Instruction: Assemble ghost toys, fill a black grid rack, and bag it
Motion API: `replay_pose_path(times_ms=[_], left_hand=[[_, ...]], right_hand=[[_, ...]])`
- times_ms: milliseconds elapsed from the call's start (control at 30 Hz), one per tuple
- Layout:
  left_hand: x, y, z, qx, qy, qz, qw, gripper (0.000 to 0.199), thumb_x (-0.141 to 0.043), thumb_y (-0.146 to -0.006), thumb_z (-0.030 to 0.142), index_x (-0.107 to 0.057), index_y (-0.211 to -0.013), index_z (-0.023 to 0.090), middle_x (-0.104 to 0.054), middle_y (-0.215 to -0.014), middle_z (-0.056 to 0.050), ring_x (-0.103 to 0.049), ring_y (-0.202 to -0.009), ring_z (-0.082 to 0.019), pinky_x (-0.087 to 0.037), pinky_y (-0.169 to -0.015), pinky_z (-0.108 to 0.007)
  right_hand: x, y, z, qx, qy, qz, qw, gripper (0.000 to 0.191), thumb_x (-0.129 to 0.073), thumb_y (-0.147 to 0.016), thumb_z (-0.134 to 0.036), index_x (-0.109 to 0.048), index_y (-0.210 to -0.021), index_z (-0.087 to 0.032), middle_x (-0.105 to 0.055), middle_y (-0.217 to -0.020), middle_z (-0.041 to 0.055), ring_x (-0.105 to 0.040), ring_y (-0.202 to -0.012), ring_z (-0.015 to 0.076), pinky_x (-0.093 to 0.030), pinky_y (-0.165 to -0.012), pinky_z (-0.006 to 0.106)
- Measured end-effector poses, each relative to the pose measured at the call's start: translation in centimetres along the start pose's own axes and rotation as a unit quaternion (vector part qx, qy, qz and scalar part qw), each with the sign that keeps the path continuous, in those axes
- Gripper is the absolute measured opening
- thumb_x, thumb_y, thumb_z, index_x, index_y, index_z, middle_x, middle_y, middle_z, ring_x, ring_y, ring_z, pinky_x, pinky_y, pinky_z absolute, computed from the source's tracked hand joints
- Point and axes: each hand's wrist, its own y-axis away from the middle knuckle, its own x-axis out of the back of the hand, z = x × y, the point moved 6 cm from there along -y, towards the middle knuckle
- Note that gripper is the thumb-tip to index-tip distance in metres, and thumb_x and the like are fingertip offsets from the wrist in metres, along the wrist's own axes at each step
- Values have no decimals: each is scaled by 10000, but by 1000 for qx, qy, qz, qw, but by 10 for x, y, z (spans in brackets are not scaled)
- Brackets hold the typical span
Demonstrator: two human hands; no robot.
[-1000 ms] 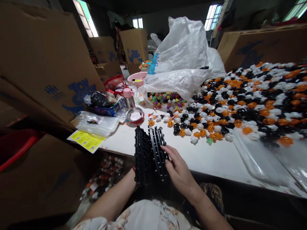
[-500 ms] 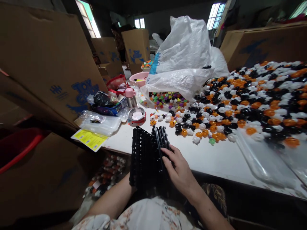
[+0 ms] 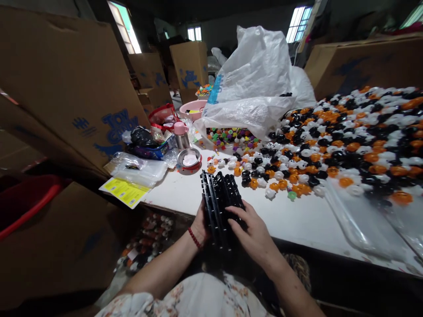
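A white, flat surface (image 3: 280,215) extends across the view, and at its left side stands a tall brown cardboard box (image 3: 49,79) with blue printed letters. On the right of the surface lies a wide spread of glossy orange, black and white plastic figures (image 3: 330,147); to the left of them rises a crumpled white plastic sack (image 3: 257,66). A stack of black openwork plastic panels (image 3: 216,207) is in front of the person, at the surface's near edge. The left hand (image 3: 200,222) grips this stack from its left side, fingers hidden. The right hand (image 3: 249,226) touches its right part with bent fingers; whether it grips, I cannot tell. Around the left wrist is a thin bracelet of red beads (image 3: 194,238).
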Motion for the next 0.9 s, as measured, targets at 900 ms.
replay_pose_path(times_ms=[900], left_hand=[[26,-10,-22,59,137,38,988,701,-471,-864,657,-657,-1173,55,-747,-948,-141,-683,-969,-298,-466,-973,-402]], right_hand=[[9,4,3,-54,12,-8,998,490,-590,-848,-562,-630,-1234,-263,-300,-1560,117,-174,-1471,297,-78,-1192,570]])
